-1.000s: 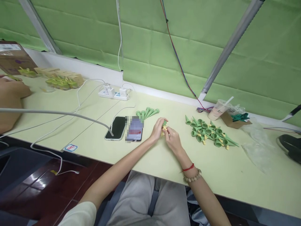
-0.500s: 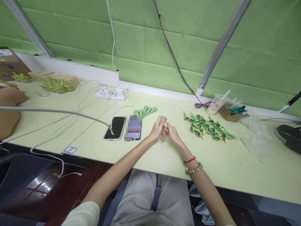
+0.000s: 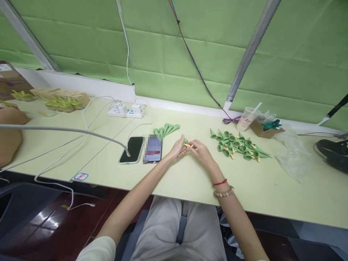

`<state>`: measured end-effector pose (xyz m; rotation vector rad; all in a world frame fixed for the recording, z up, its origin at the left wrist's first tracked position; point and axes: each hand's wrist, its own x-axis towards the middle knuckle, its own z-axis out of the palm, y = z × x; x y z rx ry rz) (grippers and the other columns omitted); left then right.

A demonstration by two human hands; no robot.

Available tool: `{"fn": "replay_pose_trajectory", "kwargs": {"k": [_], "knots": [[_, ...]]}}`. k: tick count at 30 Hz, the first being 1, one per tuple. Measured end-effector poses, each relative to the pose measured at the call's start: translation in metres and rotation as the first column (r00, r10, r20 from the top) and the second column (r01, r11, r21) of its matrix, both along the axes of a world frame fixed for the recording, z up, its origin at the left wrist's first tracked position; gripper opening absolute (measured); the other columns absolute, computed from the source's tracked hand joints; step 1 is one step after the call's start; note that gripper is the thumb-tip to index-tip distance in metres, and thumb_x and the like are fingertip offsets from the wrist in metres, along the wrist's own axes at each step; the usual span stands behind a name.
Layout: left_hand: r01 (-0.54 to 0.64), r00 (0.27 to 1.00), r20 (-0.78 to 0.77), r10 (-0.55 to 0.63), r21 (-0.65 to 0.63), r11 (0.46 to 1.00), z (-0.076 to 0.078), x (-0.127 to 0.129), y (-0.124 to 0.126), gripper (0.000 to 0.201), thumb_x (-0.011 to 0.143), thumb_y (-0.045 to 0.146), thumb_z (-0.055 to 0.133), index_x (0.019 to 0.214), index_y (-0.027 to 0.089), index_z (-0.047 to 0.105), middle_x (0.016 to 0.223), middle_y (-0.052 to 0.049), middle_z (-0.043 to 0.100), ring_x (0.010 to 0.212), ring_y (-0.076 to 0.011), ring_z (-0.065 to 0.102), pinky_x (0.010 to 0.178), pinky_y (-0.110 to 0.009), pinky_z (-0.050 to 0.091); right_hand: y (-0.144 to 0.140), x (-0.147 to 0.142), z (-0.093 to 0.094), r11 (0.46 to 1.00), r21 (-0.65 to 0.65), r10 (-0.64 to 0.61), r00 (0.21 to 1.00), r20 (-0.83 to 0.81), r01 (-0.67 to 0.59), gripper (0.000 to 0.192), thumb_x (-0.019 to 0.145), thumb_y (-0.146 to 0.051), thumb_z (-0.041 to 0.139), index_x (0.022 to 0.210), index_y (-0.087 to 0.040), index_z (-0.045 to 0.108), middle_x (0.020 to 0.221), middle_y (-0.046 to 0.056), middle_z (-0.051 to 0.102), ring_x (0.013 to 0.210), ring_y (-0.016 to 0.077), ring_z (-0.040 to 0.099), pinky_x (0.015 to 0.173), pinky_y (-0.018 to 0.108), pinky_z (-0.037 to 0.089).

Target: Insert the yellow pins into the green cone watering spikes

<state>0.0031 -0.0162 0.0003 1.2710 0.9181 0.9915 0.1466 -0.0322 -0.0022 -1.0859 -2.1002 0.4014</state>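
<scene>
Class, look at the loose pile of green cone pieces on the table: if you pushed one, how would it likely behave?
A cone from the green cone pile would probably roll in a curve, since each tapers to a point. They look like small moulded plastic, so likely light and stiff. On the smooth table, one would probably slide easily.

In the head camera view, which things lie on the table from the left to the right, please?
Cardboard box → power strip → black phone → left hand → right hand → pile of green cones → clear plastic bag.
</scene>
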Motion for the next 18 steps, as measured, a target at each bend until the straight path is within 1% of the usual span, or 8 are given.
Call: {"fn": "replay_pose_trajectory", "kwargs": {"k": [3, 6, 9, 12, 13, 14, 16, 18], "knots": [[0.048, 0.999, -0.022, -0.048, -0.041, 0.998, 0.002, -0.003, 0.001, 0.057, 0.077, 0.07, 0.026, 0.052, 0.02, 0.033, 0.031, 0.009, 0.021, 0.023, -0.0045, 0.019, 0.029, -0.019, 0.013, -0.001, 0.001, 0.001, 0.999, 0.052, -0.015, 1.0, 0.015, 0.014, 0.018, 0.088, -0.024, 0.045, 0.097, -0.019, 0.06, 0.094, 0.007, 0.059, 0.08, 0.0156, 0.058, 0.074, 0.027, 0.043], [0.008, 0.999, -0.051, -0.009, -0.019, 1.0, 0.002, -0.002, 0.0, 0.056, 0.077, 0.069, 0.028, 0.052, 0.019, 0.034, 0.032, 0.009, 0.02, 0.025, -0.005, 0.018, 0.03, -0.019, 0.011, -0.002, -0.003, 0.0, 0.995, 0.091, -0.031, 0.999, -0.02, 0.033, 0.017, 0.088, -0.021, 0.044, 0.089, -0.018, 0.06, 0.09, 0.007, 0.059, 0.083, 0.0171, 0.057, 0.075, 0.028, 0.043], [-0.119, 0.993, -0.012, 0.12, 0.029, 0.992, 0.001, 0.002, -0.001, 0.052, 0.079, 0.066, 0.03, 0.063, 0.018, 0.043, 0.039, 0.009, 0.026, 0.031, -0.0054, 0.021, 0.033, -0.018, 0.017, -0.004, -0.013, -0.002, 0.995, 0.075, -0.052, 0.988, -0.144, 0.063, 0.013, 0.085, -0.023, 0.047, 0.079, -0.018, 0.057, 0.081, 0.006, 0.058, 0.078, 0.0172, 0.055, 0.073, 0.029, 0.042], [-0.299, 0.953, 0.017, 0.301, 0.188, 0.936, -0.001, 0.002, -0.002, 0.046, 0.083, 0.059, 0.029, 0.079, 0.018, 0.048, 0.06, 0.002, 0.045, 0.048, -0.0088, 0.041, 0.045, -0.02, 0.033, -0.005, -0.026, -0.003, 0.989, -0.105, -0.134, 0.908, -0.398, 0.1, 0.018, 0.08, -0.03, 0.051, 0.067, -0.018, 0.05, 0.067, 0.002, 0.052, 0.064, 0.0151, 0.05, 0.062, 0.027, 0.039], [-0.341, 0.935, -0.002, 0.354, 0.265, 0.902, -0.002, 0.0, -0.002, 0.044, 0.084, 0.057, 0.029, 0.081, 0.018, 0.049, 0.066, 0.001, 0.048, 0.055, -0.0104, 0.045, 0.049, -0.021, 0.036, -0.006, -0.031, -0.003, 0.974, -0.216, -0.162, 0.856, -0.491, 0.061, 0.022, 0.079, -0.035, 0.053, 0.064, -0.018, 0.048, 0.062, 0.0, 0.049, 0.058, 0.0136, 0.047, 0.057, 0.026, 0.037], [-0.362, 0.918, -0.029, 0.396, 0.353, 0.863, -0.002, -0.002, -0.003, 0.041, 0.085, 0.055, 0.03, 0.08, 0.019, 0.049, 0.071, -0.001, 0.05, 0.061, -0.0118, 0.048, 0.053, -0.022, 0.038, -0.006, -0.036, -0.003, 0.945, -0.324, -0.163, 0.8, -0.577, -0.041, 0.027, 0.077, -0.04, 0.053, 0.062, -0.019, 0.046, 0.057, -0.002, 0.045, 0.052, 0.0119, 0.043, 0.053, 0.025, 0.035], [-0.372, 0.885, -0.07, 0.461, 0.489, 0.789, -0.003, -0.007, -0.005, 0.036, 0.086, 0.05, 0.03, 0.083, 0.02, 0.049, 0.07, -0.001, 0.05, 0.062, -0.0128, 0.048, 0.056, -0.023, 0.037, -0.006, -0.046, -0.004, 0.84, -0.464, -0.172, 0.672, -0.72, -0.282, 0.035, 0.074, -0.048, 0.054, 0.058, -0.019, 0.043, 0.052, -0.004, 0.039, 0.046, 0.0093, 0.036, 0.049, 0.024, 0.031], [-0.305, 0.879, -0.164, 0.448, 0.53, 0.791, -0.004, -0.01, -0.005, 0.032, 0.086, 0.048, 0.033, 0.089, 0.02, 0.048, 0.06, 0.003, 0.045, 0.051, -0.0117, 0.042, 0.05, -0.023, 0.032, -0.005, -0.053, -0.005, 0.724, -0.516, -0.238, 0.537, -0.81, -0.458, 0.041, 0.071, -0.054, 0.055, 0.056, -0.02, 0.039, 0.049, -0.006, 0.034, 0.043, 0.0076, 0.031, 0.047, 0.023, 0.029]]}}
